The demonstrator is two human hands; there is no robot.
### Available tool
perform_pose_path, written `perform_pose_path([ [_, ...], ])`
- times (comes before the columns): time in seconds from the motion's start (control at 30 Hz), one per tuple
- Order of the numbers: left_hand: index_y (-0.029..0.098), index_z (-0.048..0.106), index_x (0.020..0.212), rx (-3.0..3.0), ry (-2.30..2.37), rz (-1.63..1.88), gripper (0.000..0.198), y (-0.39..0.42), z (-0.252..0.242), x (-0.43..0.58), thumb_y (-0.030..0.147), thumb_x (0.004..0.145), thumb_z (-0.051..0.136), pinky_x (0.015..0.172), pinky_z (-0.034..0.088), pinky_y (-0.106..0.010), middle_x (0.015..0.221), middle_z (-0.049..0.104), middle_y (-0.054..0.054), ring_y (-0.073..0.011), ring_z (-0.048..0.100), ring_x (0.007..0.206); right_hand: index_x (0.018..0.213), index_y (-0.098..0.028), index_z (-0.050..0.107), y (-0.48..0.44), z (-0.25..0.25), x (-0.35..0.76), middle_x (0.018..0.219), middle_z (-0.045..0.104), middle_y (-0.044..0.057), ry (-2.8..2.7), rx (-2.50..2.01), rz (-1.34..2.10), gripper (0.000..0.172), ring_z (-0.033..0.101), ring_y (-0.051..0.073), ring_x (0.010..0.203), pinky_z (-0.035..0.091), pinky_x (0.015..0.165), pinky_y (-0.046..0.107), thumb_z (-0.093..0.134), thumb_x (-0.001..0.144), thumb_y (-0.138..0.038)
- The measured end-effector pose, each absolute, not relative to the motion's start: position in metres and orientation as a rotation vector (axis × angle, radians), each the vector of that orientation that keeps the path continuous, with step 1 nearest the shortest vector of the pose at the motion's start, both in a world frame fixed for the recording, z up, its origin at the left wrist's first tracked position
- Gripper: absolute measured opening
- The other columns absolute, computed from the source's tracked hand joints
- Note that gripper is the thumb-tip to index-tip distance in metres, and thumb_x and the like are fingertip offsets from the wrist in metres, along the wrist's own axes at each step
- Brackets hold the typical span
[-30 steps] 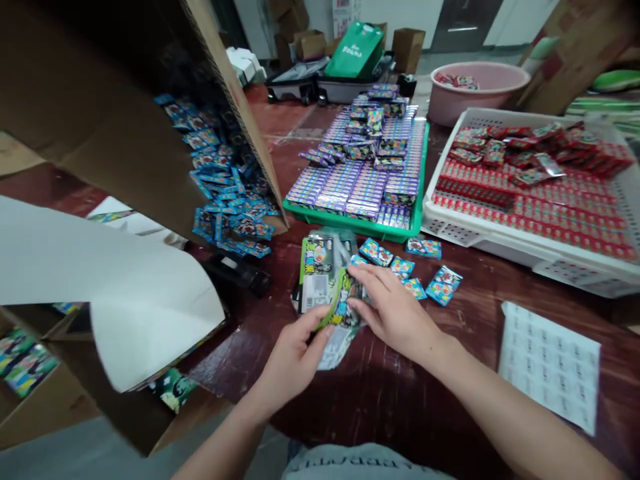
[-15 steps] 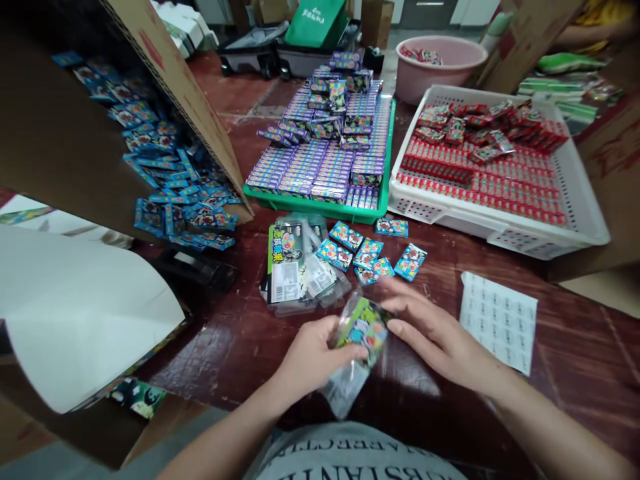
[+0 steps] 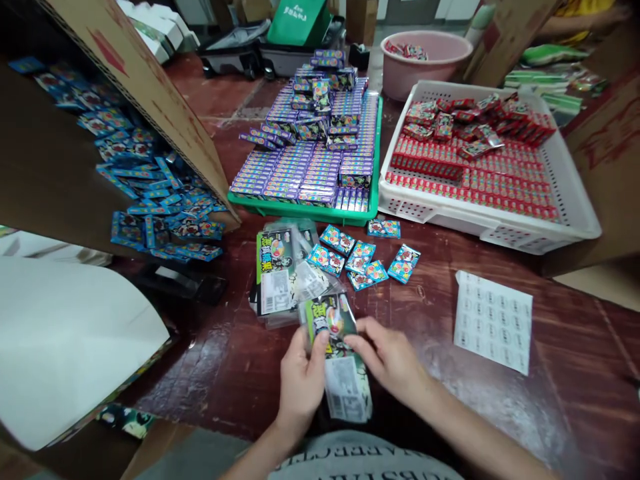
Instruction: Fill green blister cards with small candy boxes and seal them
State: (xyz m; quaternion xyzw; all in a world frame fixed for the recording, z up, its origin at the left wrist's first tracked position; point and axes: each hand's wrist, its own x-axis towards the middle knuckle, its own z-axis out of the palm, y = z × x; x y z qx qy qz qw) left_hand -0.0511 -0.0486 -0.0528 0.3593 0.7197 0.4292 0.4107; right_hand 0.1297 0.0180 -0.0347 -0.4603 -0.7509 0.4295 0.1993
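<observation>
My left hand [image 3: 304,373] is wrapped round a clear plastic package [image 3: 345,393] with a green and black printed front and a white label, its thumb pressed on the front. At the package's right edge, my right hand [image 3: 393,360] pinches the plastic between thumb and fingers. Just beyond lie several similar flat packages [image 3: 275,293], overlapping in a pile. Beside that pile are several small blue printed boxes [image 3: 361,257], loose on the dark red table [image 3: 425,300].
A green tray [image 3: 300,208] of purple boxes and a white basket [image 3: 445,217] of red boxes stand behind. At right lies a sticker sheet [image 3: 493,323]. A cardboard carton [image 3: 165,100] holding blue boxes is at left. A pink tub [image 3: 400,80] stands farther back.
The package has turned more upright and shifted left, with its label now in plain sight. My right hand has moved in from the right and closed on its edge. The camera view has shifted slightly.
</observation>
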Motion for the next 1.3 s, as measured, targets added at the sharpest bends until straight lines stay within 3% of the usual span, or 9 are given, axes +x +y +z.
perform_pose_path([
  [0.13,0.018,0.072,0.095,0.780,1.869,1.051,0.046,-0.067,-0.061,-0.070,0.062,0.090,0.061,0.065,0.053,-0.026,0.080,0.074,-0.003,-0.0210,0.068,0.073,0.144,-0.018,0.047,0.101,-0.028,0.141,0.141,0.059,0.018,-2.295,-1.353,0.634,0.068,0.056,0.036,0.129,0.046,0.106,0.054,0.060,0.093,-0.061],
  [0.23,0.017,0.073,0.099,0.724,1.863,0.989,0.050,-0.080,-0.062,-0.078,0.064,0.092,0.056,0.067,0.056,-0.029,0.085,0.076,-0.005,-0.0232,0.070,0.076,0.152,-0.013,0.038,0.152,-0.032,0.140,0.149,0.050,0.022,-2.509,-1.323,0.500,0.089,0.046,0.043,0.136,0.042,0.109,0.060,0.069,0.084,-0.061],
  [0.37,0.022,0.058,0.139,1.025,1.900,0.976,0.050,-0.100,-0.049,-0.101,0.051,0.099,0.050,0.086,0.061,-0.040,0.117,0.074,-0.011,-0.0267,0.073,0.100,0.148,-0.015,0.044,0.151,-0.023,0.143,0.130,0.059,0.018,-2.520,-1.293,0.440,0.081,0.054,0.038,0.122,0.048,0.103,0.054,0.070,0.082,-0.054],
  [0.5,0.028,0.022,0.163,1.949,2.105,0.685,0.086,-0.114,-0.016,-0.141,0.031,0.090,0.067,0.103,0.054,-0.054,0.152,0.051,-0.016,-0.0338,0.056,0.134,0.126,-0.017,0.057,0.086,-0.015,0.161,0.110,0.060,0.017,-2.438,-1.488,0.265,0.072,0.060,0.038,0.104,0.054,0.089,0.055,0.064,0.081,-0.072],
  [0.7,0.039,0.042,0.152,2.693,0.994,-0.003,0.076,-0.053,0.008,-0.145,0.002,0.087,0.053,0.127,0.024,-0.051,0.158,0.047,0.001,-0.0239,0.039,0.149,0.095,-0.018,0.058,0.022,-0.032,0.184,0.096,0.061,0.014,-2.616,-1.776,0.333,0.069,0.064,0.026,0.061,0.053,0.050,0.042,0.047,0.083,-0.086],
  [0.83,0.037,0.044,0.151,2.593,0.828,-0.063,0.077,-0.005,0.002,-0.118,0.005,0.082,0.062,0.126,0.022,-0.050,0.155,0.052,-0.003,-0.0237,0.039,0.150,0.126,-0.021,0.058,0.039,-0.015,0.212,0.128,0.062,0.017,-2.720,-1.375,0.648,0.057,0.069,0.036,0.104,0.059,0.081,0.052,0.064,0.088,-0.062],
  [0.97,0.038,0.054,0.143,2.569,0.762,-0.028,0.073,0.022,0.001,-0.102,0.010,0.076,0.066,0.123,0.027,-0.047,0.145,0.061,-0.004,-0.0262,0.050,0.141,0.158,-0.030,0.031,0.069,-0.007,0.226,0.166,0.032,0.008,-2.886,-0.912,0.759,0.088,0.029,0.037,0.152,0.031,0.119,0.063,0.072,0.080,-0.024],
  [1.13,0.022,0.049,0.148,2.605,1.085,-0.039,0.076,0.019,0.011,-0.088,0.027,0.076,0.074,0.110,0.040,-0.051,0.133,0.065,-0.014,-0.0356,0.059,0.122,0.143,-0.022,0.050,0.086,-0.022,0.215,0.138,0.061,0.011,-2.890,-0.865,0.731,0.074,0.051,0.033,0.132,0.027,0.121,0.060,0.077,0.075,-0.031],
  [1.3,0.019,0.040,0.152,2.410,1.621,0.126,0.080,-0.006,-0.006,-0.079,0.040,0.082,0.073,0.103,0.041,-0.052,0.140,0.058,-0.017,-0.0376,0.054,0.123,0.141,-0.019,0.043,0.058,-0.029,0.211,0.131,0.055,0.018,-2.252,-1.369,0.446,0.074,0.052,0.037,0.125,0.046,0.107,0.059,0.075,0.081,-0.047],
])
